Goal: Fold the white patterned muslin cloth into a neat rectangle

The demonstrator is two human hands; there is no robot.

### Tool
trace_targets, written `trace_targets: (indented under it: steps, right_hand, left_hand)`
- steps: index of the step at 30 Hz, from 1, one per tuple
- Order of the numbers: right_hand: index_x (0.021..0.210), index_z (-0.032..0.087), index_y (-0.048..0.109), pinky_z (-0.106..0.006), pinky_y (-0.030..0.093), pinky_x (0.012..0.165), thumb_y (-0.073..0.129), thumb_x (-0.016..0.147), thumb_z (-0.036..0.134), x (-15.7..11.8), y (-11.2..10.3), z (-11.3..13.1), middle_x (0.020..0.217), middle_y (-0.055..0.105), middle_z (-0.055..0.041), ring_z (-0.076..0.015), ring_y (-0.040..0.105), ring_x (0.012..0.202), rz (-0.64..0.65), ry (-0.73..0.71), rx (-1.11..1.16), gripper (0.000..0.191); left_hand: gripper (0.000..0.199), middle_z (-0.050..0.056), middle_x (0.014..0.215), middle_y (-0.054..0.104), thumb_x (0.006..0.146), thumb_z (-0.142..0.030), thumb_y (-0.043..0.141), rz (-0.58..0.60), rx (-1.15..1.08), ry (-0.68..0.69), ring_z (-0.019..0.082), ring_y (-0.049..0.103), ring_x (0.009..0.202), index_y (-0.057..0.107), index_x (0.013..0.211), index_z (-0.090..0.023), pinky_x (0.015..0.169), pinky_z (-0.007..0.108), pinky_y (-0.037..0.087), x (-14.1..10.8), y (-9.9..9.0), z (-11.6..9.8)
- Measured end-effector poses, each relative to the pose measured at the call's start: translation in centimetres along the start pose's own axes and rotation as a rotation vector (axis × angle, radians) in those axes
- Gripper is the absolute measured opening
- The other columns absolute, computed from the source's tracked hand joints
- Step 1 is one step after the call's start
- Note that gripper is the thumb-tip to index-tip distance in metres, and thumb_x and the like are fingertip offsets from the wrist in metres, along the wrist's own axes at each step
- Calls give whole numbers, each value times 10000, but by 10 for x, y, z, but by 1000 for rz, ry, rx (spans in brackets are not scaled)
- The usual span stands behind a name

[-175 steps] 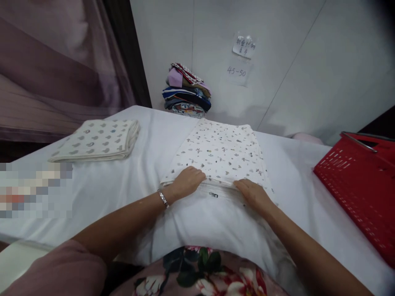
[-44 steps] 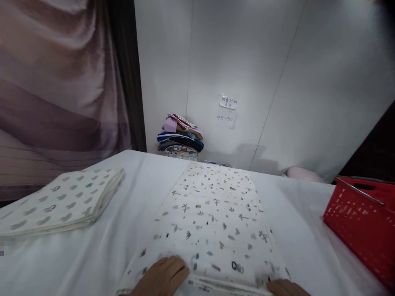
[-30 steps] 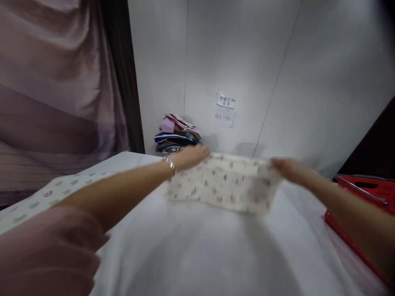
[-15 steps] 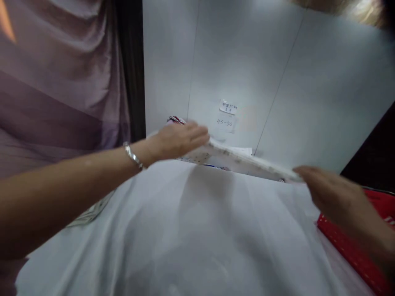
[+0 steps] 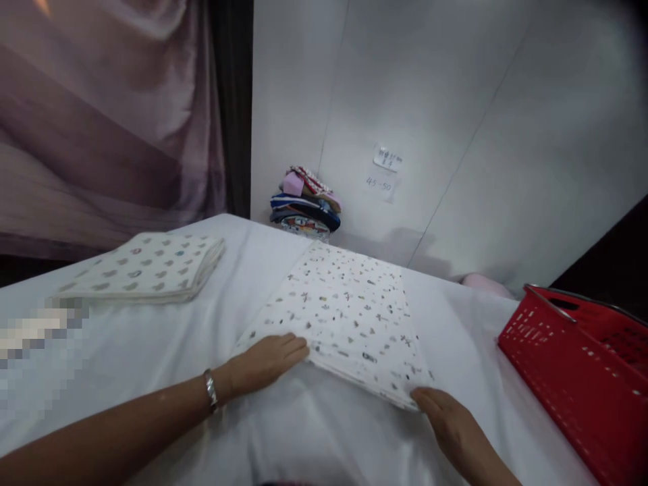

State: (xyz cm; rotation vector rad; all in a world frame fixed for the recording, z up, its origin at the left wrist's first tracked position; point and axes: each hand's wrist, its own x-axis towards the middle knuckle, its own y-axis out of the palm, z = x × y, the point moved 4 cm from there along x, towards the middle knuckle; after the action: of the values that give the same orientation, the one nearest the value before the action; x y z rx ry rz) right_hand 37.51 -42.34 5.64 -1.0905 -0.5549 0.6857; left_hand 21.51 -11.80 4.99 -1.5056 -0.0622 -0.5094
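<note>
A white cloth (image 5: 349,304) with small scattered prints lies flat and folded on the white-covered table (image 5: 455,351). My left hand (image 5: 268,361) rests on its near left corner, palm down, fingers stretched out together. At the near right corner, my right hand (image 5: 450,418) holds the cloth's edge, its fingers pressed together with the tips on the layers. A silver bracelet (image 5: 210,391) circles my left wrist.
Another folded cloth (image 5: 152,266) with grey prints lies at the left of the table. A red basket (image 5: 582,378) stands at the right. Beyond the far edge are a stack of folded fabrics (image 5: 306,202) and a wall with paper labels (image 5: 387,159).
The printed cloth, earlier raised between my hands near the far edge, now lies flat on the table. Both hands have come down and nearer. The view has shifted, showing more of the basket.
</note>
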Motion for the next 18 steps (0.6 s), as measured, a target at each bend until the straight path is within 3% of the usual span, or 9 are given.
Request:
trace_targets:
  steps: [3,6,8,12,18]
  right_hand:
    - [949,214,691,-377,514,806,320,901,324,-4,8,1,978,696,-58,-232,642,896,12,-135,-64,391]
    - [1036,231,666,-382,508,812,364,846,207,-13,19,-2,1033,677,-68,-234,628,932,-79,-358,-161,358]
    - [1087,232,643,-385,504,816,373,813,154,-20,27,-8,1072,659,-74,-236,612,969,-134,-424,-230,392]
    - [1125,187,618,-396,499,828,364,786,119,-30,36,-21,1119,630,-94,-242,590,1005,-174,-408,-346,429]
    - [1127,191,600,-383,504,843,382,829,171,-40,19,-42,1129,622,-94,-236,578,1031,-364,-345,-388,369]
  left_hand:
    - [258,45,972,584,853,-57,404,126,-5,31,174,498,842,524,1046,-179,715,278,383,-4,9,-7]
    - [303,50,993,573,823,-22,398,150,-24,-33,181,492,869,519,1051,-180,728,285,381,-10,22,-14]
    - [308,58,986,573,810,-12,405,145,-29,-71,188,487,877,524,1044,-173,749,297,382,-14,28,-19]
    - [322,68,980,573,790,14,410,113,-40,-89,193,480,913,533,1029,-163,808,320,371,-16,28,-25]
    - [331,64,989,580,793,9,413,46,-49,-97,185,484,919,542,1043,-166,805,319,367,-17,26,-30]
